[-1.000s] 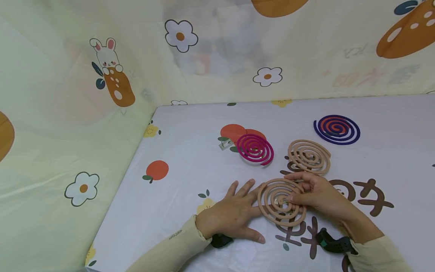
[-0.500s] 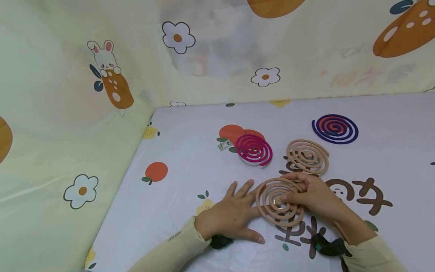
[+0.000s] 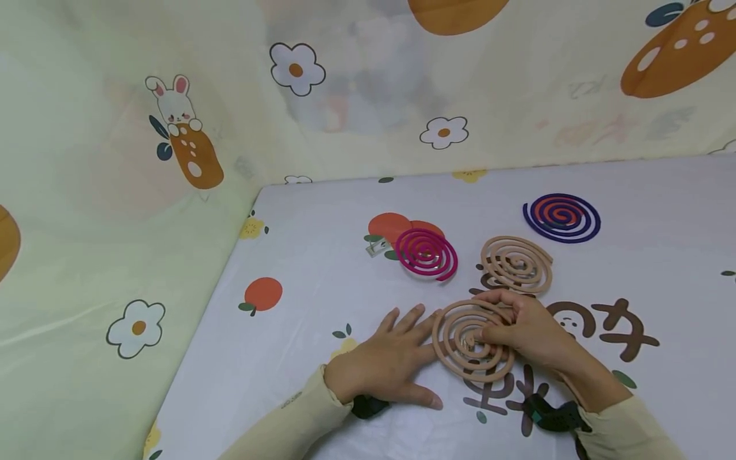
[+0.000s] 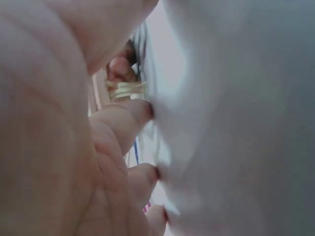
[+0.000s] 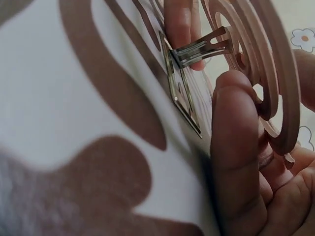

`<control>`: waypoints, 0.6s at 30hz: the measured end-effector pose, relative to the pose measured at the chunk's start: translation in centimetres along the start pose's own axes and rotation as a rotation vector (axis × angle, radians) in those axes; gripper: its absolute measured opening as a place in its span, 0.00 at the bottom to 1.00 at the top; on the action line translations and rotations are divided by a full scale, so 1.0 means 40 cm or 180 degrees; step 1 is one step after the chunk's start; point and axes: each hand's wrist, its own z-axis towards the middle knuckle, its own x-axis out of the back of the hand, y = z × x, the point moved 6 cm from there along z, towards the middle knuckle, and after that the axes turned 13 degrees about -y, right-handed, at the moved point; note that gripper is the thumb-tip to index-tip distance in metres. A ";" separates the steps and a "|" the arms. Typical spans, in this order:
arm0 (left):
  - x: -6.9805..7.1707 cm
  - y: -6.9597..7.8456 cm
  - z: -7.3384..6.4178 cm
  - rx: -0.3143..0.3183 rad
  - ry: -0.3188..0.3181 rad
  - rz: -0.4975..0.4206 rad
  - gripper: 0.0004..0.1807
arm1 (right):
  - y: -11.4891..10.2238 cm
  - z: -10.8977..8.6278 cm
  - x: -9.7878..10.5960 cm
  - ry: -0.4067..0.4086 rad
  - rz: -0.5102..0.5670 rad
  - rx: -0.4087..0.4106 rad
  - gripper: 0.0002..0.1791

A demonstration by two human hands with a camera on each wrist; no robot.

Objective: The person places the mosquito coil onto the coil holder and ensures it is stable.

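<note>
My right hand (image 3: 531, 329) pinches a tan mosquito coil (image 3: 470, 338) near its middle, tilted above the table. In the right wrist view, a metal coil stand (image 5: 202, 49) has its flat base on the cloth. Its upright prong reaches the coil's centre; whether it is firmly seated there cannot be told. Palm down, my left hand (image 3: 385, 361) rests on the table with its fingers spread. Its index finger passes beneath the coil toward the stand; the fingertip is partly hidden. The left wrist view shows mostly palm and fingertips against the cloth.
Behind the hands sit another tan coil (image 3: 517, 263), a magenta coil (image 3: 425, 250) and a navy and red coil (image 3: 562, 218). A loose metal stand (image 3: 378, 247) lies left of the magenta one. Patterned cloth (image 3: 368, 96) walls the back and left side.
The head view has shifted slightly, so everything sits a little further left in it. Both hands and the coil keep nearly the same pose.
</note>
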 end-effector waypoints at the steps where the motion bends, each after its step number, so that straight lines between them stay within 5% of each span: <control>1: 0.002 -0.004 -0.003 -0.0018 0.0028 -0.0026 0.53 | 0.001 0.000 0.000 -0.0006 0.0004 -0.0003 0.33; 12: 0.053 -0.026 -0.021 -0.0162 0.0706 -0.0107 0.36 | -0.002 -0.007 0.010 0.0179 -0.0322 -0.0155 0.33; 18: 0.058 -0.029 -0.022 -0.0055 0.0862 -0.0189 0.38 | -0.003 -0.012 0.003 0.0200 -0.0462 -0.0169 0.34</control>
